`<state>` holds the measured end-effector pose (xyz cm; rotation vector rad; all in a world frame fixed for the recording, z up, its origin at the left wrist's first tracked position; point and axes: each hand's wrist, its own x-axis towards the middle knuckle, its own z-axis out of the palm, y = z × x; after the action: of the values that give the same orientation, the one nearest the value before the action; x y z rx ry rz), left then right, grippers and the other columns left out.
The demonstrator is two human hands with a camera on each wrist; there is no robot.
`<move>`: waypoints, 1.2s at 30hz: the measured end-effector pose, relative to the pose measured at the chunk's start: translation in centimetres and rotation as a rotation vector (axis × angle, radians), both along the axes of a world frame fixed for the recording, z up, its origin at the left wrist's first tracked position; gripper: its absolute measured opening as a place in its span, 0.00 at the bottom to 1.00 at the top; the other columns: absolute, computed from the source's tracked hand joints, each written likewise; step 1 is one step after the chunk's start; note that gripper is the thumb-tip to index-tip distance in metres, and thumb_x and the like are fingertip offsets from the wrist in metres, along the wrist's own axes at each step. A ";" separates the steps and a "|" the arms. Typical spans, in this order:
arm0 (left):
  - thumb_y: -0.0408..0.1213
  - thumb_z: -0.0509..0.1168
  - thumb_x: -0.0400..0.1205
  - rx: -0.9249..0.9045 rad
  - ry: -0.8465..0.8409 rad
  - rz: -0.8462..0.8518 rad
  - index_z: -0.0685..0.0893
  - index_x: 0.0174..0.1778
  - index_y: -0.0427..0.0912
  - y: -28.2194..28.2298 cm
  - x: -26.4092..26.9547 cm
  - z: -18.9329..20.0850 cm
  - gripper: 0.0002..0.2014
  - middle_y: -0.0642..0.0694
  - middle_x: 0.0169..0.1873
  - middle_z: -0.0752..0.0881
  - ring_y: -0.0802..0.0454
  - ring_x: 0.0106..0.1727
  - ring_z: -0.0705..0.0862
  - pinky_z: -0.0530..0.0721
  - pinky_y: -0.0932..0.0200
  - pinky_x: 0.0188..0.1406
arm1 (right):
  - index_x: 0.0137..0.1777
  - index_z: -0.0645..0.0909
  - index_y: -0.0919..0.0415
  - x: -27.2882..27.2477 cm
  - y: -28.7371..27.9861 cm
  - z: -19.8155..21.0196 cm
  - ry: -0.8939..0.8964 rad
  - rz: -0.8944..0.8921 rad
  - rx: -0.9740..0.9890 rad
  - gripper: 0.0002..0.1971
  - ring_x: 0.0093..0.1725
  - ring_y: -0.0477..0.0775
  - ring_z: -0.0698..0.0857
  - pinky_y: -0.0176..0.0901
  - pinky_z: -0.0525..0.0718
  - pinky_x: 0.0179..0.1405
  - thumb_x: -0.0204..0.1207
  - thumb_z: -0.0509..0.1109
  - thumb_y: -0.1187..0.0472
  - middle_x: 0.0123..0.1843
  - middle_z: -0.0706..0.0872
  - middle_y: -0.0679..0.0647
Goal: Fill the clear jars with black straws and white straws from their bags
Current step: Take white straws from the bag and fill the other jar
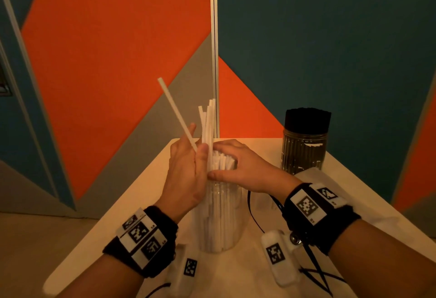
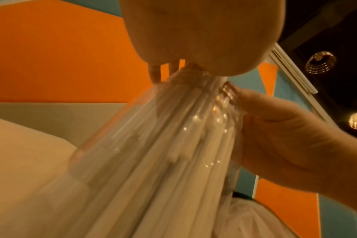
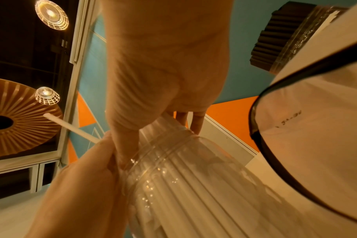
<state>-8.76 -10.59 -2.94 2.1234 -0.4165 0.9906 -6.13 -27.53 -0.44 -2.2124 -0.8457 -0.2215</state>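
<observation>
A clear jar (image 1: 220,222) packed with white straws stands at the middle of the table. My left hand (image 1: 197,150) pinches a loose bunch of white straws (image 1: 208,123) upright over the jar's left rim. One single straw (image 1: 175,111) slants up and to the left from that hand. My right hand (image 1: 232,161) is curled over the jar's mouth, thumb on the near rim, fingers past the far rim. The right wrist view shows that palm (image 3: 163,72) above the jar's threaded neck (image 3: 173,148). A second jar (image 1: 304,149), full of black straws, stands at the back right.
A crumpled white plastic bag (image 1: 316,177) lies just right of the white-straw jar, in front of the black-straw jar. The pale table (image 1: 132,203) ends close on the left. Black cords (image 1: 254,217) trail across it near my right wrist. An orange, grey and teal wall rises behind.
</observation>
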 end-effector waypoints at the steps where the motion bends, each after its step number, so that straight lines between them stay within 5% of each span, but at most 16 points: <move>1: 0.53 0.44 0.89 -0.004 0.006 -0.064 0.74 0.77 0.53 0.4 0.0 0.5 0.24 0.60 0.74 0.76 0.65 0.73 0.70 0.65 0.67 0.71 | 0.81 0.72 0.47 0.0 0.0 0.0 -0.004 -0.001 -0.001 0.37 0.79 0.51 0.69 0.56 0.66 0.82 0.73 0.81 0.47 0.77 0.74 0.49; 3: 0.54 0.45 0.89 -0.104 0.060 -0.198 0.81 0.70 0.56 1.0 0.0 1.3 0.23 0.63 0.62 0.85 0.68 0.67 0.78 0.72 0.68 0.69 | 0.82 0.72 0.48 0.0 0.0 0.0 -0.010 -0.004 -0.013 0.38 0.79 0.51 0.69 0.56 0.66 0.82 0.73 0.81 0.47 0.77 0.74 0.49; 4: 0.56 0.46 0.88 -0.167 0.115 -0.232 0.82 0.71 0.54 1.3 0.0 1.5 0.24 0.60 0.62 0.86 0.64 0.68 0.79 0.74 0.60 0.72 | 0.82 0.72 0.48 -0.1 0.1 0.1 -0.011 -0.003 -0.018 0.38 0.79 0.51 0.69 0.55 0.66 0.82 0.73 0.81 0.47 0.77 0.74 0.49; 6: 0.56 0.46 0.88 -0.175 0.158 -0.245 0.80 0.74 0.51 1.3 -0.4 1.3 0.26 0.54 0.67 0.84 0.57 0.72 0.78 0.73 0.47 0.76 | 0.82 0.71 0.48 -0.2 0.1 0.2 -0.007 -0.005 -0.016 0.38 0.79 0.51 0.69 0.55 0.66 0.82 0.73 0.81 0.48 0.77 0.74 0.49; 10: 0.51 0.45 0.89 -0.111 0.100 -0.202 0.77 0.76 0.49 0.7 -0.8 0.0 0.25 0.50 0.74 0.77 0.51 0.77 0.72 0.69 0.41 0.77 | 0.83 0.71 0.49 -0.3 0.1 0.3 0.007 -0.006 -0.008 0.38 0.80 0.50 0.68 0.55 0.66 0.83 0.73 0.81 0.47 0.78 0.73 0.48; 15: 0.49 0.46 0.89 -0.050 0.011 -0.161 0.72 0.68 0.71 1.1 -0.7 -0.3 0.16 0.51 0.80 0.67 0.53 0.82 0.63 0.62 0.38 0.81 | 0.82 0.71 0.47 -0.1 0.0 0.2 0.011 -0.007 -0.012 0.38 0.80 0.50 0.68 0.55 0.66 0.83 0.73 0.81 0.46 0.78 0.73 0.47; 18: 0.51 0.45 0.89 -0.003 -0.031 -0.139 0.72 0.71 0.72 1.5 -0.2 -0.8 0.18 0.64 0.78 0.62 0.55 0.83 0.59 0.60 0.37 0.81 | 0.82 0.71 0.47 0.0 0.0 0.1 0.016 -0.009 -0.013 0.38 0.80 0.49 0.68 0.55 0.66 0.83 0.73 0.81 0.46 0.78 0.73 0.47; 22: 0.58 0.43 0.89 -0.018 -0.048 -0.037 0.73 0.79 0.58 2.1 0.6 -1.2 0.26 0.66 0.78 0.60 0.62 0.82 0.58 0.60 0.39 0.83 | 0.81 0.72 0.45 0.0 -0.1 0.2 0.034 0.006 -0.003 0.37 0.78 0.47 0.69 0.54 0.68 0.82 0.72 0.80 0.43 0.77 0.73 0.45; 27: 0.56 0.44 0.89 0.044 -0.092 -0.040 0.76 0.73 0.63 1.3 0.6 -1.4 0.21 0.56 0.80 0.65 0.57 0.79 0.63 0.62 0.53 0.76 | 0.77 0.75 0.41 -0.1 0.6 -0.1 -0.033 -0.060 -0.008 0.37 0.74 0.50 0.72 0.51 0.72 0.75 0.67 0.80 0.37 0.72 0.75 0.46; 31: 0.52 0.45 0.90 0.071 -0.076 -0.053 0.76 0.74 0.62 0.8 0.3 -1.6 0.21 0.53 0.80 0.67 0.55 0.80 0.63 0.61 0.54 0.77 | 0.74 0.75 0.42 -0.2 1.3 -0.2 -0.040 -0.101 -0.012 0.36 0.70 0.52 0.74 0.55 0.77 0.71 0.63 0.74 0.35 0.69 0.76 0.47; 36: 0.48 0.46 0.91 0.161 -0.133 -0.053 0.70 0.78 0.66 0.8 -0.2 -1.3 0.20 0.75 0.76 0.58 0.76 0.75 0.56 0.51 0.80 0.70 | 0.74 0.74 0.43 0.0 1.2 0.0 -0.011 -0.097 -0.028 0.35 0.71 0.52 0.73 0.57 0.76 0.72 0.67 0.77 0.39 0.68 0.75 0.46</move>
<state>-8.98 -9.83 -4.23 2.1831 -0.6349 1.1036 -6.09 -26.34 -0.45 -2.2830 -0.7529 -0.2696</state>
